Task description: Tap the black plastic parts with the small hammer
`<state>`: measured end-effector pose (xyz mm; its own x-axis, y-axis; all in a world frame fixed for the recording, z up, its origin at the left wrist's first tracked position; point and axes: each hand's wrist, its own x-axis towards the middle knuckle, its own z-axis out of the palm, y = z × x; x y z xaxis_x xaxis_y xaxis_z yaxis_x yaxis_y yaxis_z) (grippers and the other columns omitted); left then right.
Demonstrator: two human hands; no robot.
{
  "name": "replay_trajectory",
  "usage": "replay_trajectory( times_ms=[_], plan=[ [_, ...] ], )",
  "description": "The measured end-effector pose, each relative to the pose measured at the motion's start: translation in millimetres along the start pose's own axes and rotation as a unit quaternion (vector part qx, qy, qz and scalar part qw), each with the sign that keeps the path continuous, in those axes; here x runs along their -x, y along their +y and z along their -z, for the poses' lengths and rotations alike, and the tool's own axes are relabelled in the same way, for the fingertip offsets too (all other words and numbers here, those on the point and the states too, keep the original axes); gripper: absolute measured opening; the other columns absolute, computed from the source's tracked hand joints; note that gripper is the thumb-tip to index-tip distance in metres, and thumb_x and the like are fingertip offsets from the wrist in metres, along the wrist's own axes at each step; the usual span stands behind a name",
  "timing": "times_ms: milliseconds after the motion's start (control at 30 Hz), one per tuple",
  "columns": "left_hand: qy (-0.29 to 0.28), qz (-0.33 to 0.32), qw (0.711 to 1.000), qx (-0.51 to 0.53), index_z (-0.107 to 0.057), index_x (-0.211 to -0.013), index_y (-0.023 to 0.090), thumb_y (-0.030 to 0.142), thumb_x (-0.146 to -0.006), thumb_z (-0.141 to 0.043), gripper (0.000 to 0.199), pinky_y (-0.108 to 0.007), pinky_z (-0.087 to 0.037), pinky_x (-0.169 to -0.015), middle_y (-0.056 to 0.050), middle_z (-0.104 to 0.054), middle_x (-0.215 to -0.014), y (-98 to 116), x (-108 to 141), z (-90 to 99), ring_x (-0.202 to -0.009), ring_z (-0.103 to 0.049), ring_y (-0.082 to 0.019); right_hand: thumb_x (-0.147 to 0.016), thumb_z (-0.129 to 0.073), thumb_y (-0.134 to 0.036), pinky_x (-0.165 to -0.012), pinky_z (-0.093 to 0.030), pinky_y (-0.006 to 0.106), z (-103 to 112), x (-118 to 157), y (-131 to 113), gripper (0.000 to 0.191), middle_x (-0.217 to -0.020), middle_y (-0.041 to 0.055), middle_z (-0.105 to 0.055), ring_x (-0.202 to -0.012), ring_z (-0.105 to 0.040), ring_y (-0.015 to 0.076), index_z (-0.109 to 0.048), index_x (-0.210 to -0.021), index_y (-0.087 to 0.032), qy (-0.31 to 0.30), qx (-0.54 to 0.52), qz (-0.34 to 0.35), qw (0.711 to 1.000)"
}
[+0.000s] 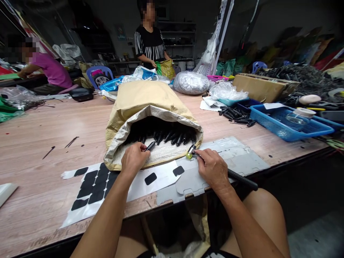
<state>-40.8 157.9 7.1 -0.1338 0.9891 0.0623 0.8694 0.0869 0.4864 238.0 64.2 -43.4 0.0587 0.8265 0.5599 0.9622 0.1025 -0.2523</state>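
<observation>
A tan woven sack lies on the table with its mouth toward me, and several black pen-shaped parts show inside it. My left hand is at the sack's mouth, fingers pinched on one black pen-shaped part. To the right of the opening, my right hand is closed round a small hammer with a metal head, a yellow-green face and a black handle. Below the hammer head lies a grey board. White sheets with black rounded stickers lie at the table's front edge, partly under the sack.
A blue basket stands at the right, beside a pile of black parts. Behind are a cardboard box and a clear plastic bag. A person stands across the table; another sits at the left.
</observation>
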Motion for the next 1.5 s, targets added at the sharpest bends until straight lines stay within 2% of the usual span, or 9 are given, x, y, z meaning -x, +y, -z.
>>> replay_trajectory(
  times_ms=[200,367,633,767,1000,1167,1300,1400,1500],
  plan=[
    [-0.065,-0.061,0.983,0.159,-0.07,-0.093,0.023,0.04,-0.07,-0.071,0.028,-0.027,-0.039,-0.057,0.001,-0.071,-0.081,-13.6,42.7,3.6,-0.061,-0.053,-0.015,-0.092,-0.057,-0.018,-0.08,-0.04,0.033,0.9,-0.3,-0.2,0.027,-0.095,0.0035,-0.068,-0.092,-0.056,0.0215,-0.07,-0.114,-0.024,-0.002,0.003,-0.002,1.0],
    [-0.134,-0.074,0.97,0.188,-0.071,-0.093,0.024,0.036,-0.069,-0.075,0.027,-0.028,-0.042,-0.063,0.001,-0.071,-0.083,-16.9,67.4,-1.7,-0.069,-0.058,-0.017,-0.092,-0.056,-0.018,-0.08,-0.04,0.033,1.5,-0.4,-0.8,0.028,-0.095,0.0036,-0.068,-0.092,-0.056,0.0214,-0.07,-0.115,-0.024,-0.005,0.003,-0.003,1.0],
    [-0.151,-0.122,0.967,0.166,-0.074,-0.099,0.025,0.038,-0.073,-0.076,0.029,-0.034,-0.047,-0.08,-0.003,-0.072,-0.098,-20.3,70.3,-2.5,-0.092,-0.064,-0.024,-0.092,-0.055,-0.018,-0.08,-0.04,0.032,1.0,0.5,-0.1,0.028,-0.096,0.0037,-0.069,-0.093,-0.055,0.0213,-0.07,-0.115,-0.024,-0.001,0.003,0.002,1.0],
    [-0.126,-0.143,0.967,0.168,-0.075,-0.096,0.024,0.043,-0.076,-0.076,0.028,-0.034,-0.047,-0.08,-0.003,-0.071,-0.095,-20.3,71.4,-6.8,-0.091,-0.063,-0.024,-0.092,-0.056,-0.018,-0.079,-0.04,0.032,0.9,0.9,-0.5,0.029,-0.097,0.0034,-0.069,-0.092,-0.056,0.0214,-0.069,-0.116,-0.025,-0.002,0.007,0.0,1.0],
    [-0.096,-0.158,0.967,0.177,-0.073,-0.092,0.024,0.037,-0.079,-0.074,0.019,-0.033,-0.045,-0.079,-0.002,-0.069,-0.095,-26.6,71.1,-16.7,-0.093,-0.061,-0.023,-0.094,-0.056,-0.02,-0.083,-0.044,0.033,4.2,-2.6,2.7,0.025,-0.097,0.0042,-0.07,-0.094,-0.06,0.022,-0.07,-0.114,-0.024,-0.016,-0.013,0.005,1.0],
    [-0.1,-0.168,0.963,0.186,-0.074,-0.091,0.025,0.031,-0.078,-0.075,0.015,-0.033,-0.044,-0.08,-0.001,-0.067,-0.09,-26.3,73.6,-12.6,-0.093,-0.06,-0.022,-0.098,-0.05,-0.02,-0.092,-0.05,0.034,27.0,-3.5,-25.7,0.029,-0.106,0.0071,-0.072,-0.101,-0.064,0.0213,-0.068,-0.121,-0.022,0.029,-0.142,0.023,0.989],
    [-0.108,-0.172,0.957,0.206,-0.076,-0.09,0.025,0.028,-0.077,-0.075,0.013,-0.033,-0.043,-0.082,-0.001,-0.066,-0.088,-26.1,74.5,-10.5,-0.094,-0.059,-0.022,-0.099,-0.051,-0.019,-0.091,-0.054,0.032,38.5,0.9,-65.3,0.029,-0.107,0.0066,-0.072,-0.101,-0.067,0.0193,-0.068,-0.122,-0.023,-0.022,-0.29,0.066,0.954],
    [-0.109,-0.168,0.955,0.219,-0.077,-0.088,0.024,0.025,-0.075,-0.076,0.013,-0.032,-0.044,-0.083,-0.001,-0.066,-0.087,-27.0,74.0,-11.7,-0.093,-0.06,-0.021,-0.099,-0.05,-0.017,-0.09,-0.054,0.034,36.4,3.0,-84.6,0.03,-0.106,0.0067,-0.073,-0.1,-0.067,0.0196,-0.067,-0.123,-0.023,-0.057,-0.319,0.089,0.942],
    [-0.108,-0.164,0.953,0.229,-0.077,-0.087,0.024,0.024,-0.073,-0.077,0.014,-0.032,-0.044,-0.083,-0.001,-0.067,-0.088,-28.0,73.3,-13.1,-0.091,-0.06,-0.021,-0.098,-0.051,-0.015,-0.091,-0.054,0.034,34.5,3.4,-93.5,0.031,-0.108,0.0067,-0.072,-0.102,-0.067,0.0195,-0.066,-0.124,-0.022,-0.04,-0.326,0.102,0.939]
  ],
)
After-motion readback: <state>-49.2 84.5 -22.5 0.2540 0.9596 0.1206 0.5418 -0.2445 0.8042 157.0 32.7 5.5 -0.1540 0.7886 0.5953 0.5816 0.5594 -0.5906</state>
